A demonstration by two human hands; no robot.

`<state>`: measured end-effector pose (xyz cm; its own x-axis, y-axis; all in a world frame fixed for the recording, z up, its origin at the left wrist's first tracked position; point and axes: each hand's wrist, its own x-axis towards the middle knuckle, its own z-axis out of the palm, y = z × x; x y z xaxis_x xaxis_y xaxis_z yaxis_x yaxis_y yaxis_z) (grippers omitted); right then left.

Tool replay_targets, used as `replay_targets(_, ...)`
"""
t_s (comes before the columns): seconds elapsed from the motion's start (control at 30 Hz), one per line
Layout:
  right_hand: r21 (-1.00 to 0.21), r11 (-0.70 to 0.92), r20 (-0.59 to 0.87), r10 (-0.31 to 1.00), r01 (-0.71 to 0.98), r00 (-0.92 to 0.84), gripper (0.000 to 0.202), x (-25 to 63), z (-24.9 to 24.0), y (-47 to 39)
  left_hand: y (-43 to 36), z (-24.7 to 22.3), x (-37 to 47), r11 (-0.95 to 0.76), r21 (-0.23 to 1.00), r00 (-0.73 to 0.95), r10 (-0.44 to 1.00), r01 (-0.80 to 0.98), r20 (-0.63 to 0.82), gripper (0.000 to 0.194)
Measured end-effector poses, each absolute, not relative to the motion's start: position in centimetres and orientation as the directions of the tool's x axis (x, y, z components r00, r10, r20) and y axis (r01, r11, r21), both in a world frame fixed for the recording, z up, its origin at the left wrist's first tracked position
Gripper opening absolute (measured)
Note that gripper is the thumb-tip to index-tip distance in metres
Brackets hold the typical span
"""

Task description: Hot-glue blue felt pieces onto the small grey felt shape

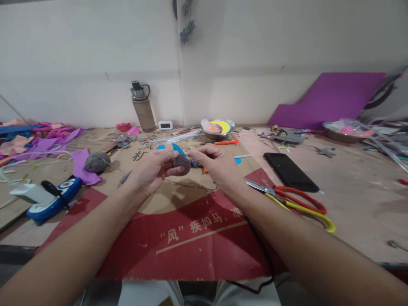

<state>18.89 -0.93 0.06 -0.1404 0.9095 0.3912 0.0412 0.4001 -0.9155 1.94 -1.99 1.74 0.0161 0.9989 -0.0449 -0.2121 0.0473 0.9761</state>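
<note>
Over the cardboard sheet (210, 238), my left hand (154, 170) grips a small grey and blue craft piece (182, 164) between thumb and fingers. Close to its right edge, my right hand (219, 163) is closed in a pinch; whatever lies between those fingertips is too small to make out. A small multicoloured bundle (195, 163) shows just behind the right fingertips, partly hidden. Grey yarn (125, 178) lies beside my left wrist. Under my right forearm sit scissors (299, 199) with red and yellow handles.
A black phone (290, 172) lies to the right. Behind stand a bottle (143, 108), a small clock (165, 125) and a bowl (219, 136) holding a yellow crescent. At left are a yarn ball (97, 162), a blue power strip (54, 202) and felt scraps (60, 140).
</note>
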Motion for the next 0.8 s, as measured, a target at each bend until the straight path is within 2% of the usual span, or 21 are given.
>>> replay_targets(0.2,-0.962,0.198,0.228,0.961,-0.185,-0.154,0.018,18.5,-0.7,-0.4,-2.0,1.6,2.0,0.046,0.972,0.062,0.998,-0.229,-0.032,0.006)
replay_targets(0.53,-0.974,0.031,0.064,0.988,-0.223,-0.144,0.024,18.5,-0.4,-0.9,-2.1,0.9,2.1,-0.011,0.975,0.058,0.998,-0.224,0.024,0.018)
replay_targets(0.67,-0.981,0.142,0.156,0.983,-0.133,-0.099,0.019,18.4,-0.4,-1.0,-2.0,0.8,2.2,0.012,0.968,0.064,0.998,-0.251,0.004,0.016)
replay_targets(0.8,-0.923,0.374,0.367,0.926,0.089,-0.086,0.014,18.2,-0.6,-1.4,-2.0,0.8,2.2,0.022,0.958,0.036,0.999,-0.287,-0.012,0.012)
